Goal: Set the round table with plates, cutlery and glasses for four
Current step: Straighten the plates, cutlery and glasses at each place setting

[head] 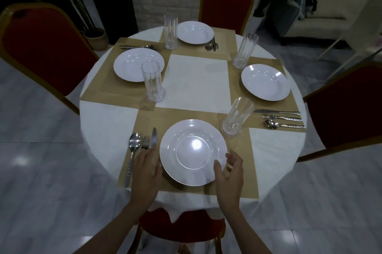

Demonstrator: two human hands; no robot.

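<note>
The round table (pixel 97 121) has a white cloth and tan placemats. The near white plate (pixel 193 151) lies on its mat, with a spoon (pixel 132 154), fork (pixel 145 142) and knife (pixel 153 137) to its left and a tall glass (pixel 235 118) at its upper right. My left hand (pixel 145 173) lies flat over the fork and knife handles beside the plate's left rim. My right hand (pixel 229 173) hovers at the plate's right rim, fingers loosely curled, thumb near the rim, holding nothing. Plates at the left (pixel 136 63), far side (pixel 195 32) and right (pixel 265 82) each have a glass and cutlery nearby.
Red chairs with gold frames stand at the left (pixel 41 47), far side (pixel 226 1), right (pixel 347 107) and close under me (pixel 182 229). A potted plant (pixel 95 37) stands behind the table at left. A cream sofa (pixel 322 8) is at the back right.
</note>
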